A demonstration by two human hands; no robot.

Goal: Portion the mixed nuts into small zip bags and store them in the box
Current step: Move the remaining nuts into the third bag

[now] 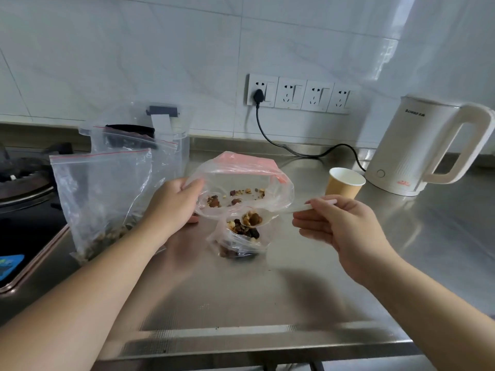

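Head view: a white plastic spoon [257,219] heaped with mixed nuts [251,218] hangs right over the mouth of a small zip bag [235,243] standing on the steel worktop [308,263], already part-filled. The right hand [340,226] has its grip pinched on the spoon's handle. Just behind the small bag, the left hand [171,207] has its grip clamped on the rim of a bigger supply bag [241,188], nearly spent. Left of the small bag stand two more zip bags [107,199] and, behind them, a clear box [171,135]; to its right, a paper cup [344,183] and kettle [417,151]. Filling is under way, I'd say; next the spoon needs tipping gently, or the floppy mouth may spill.
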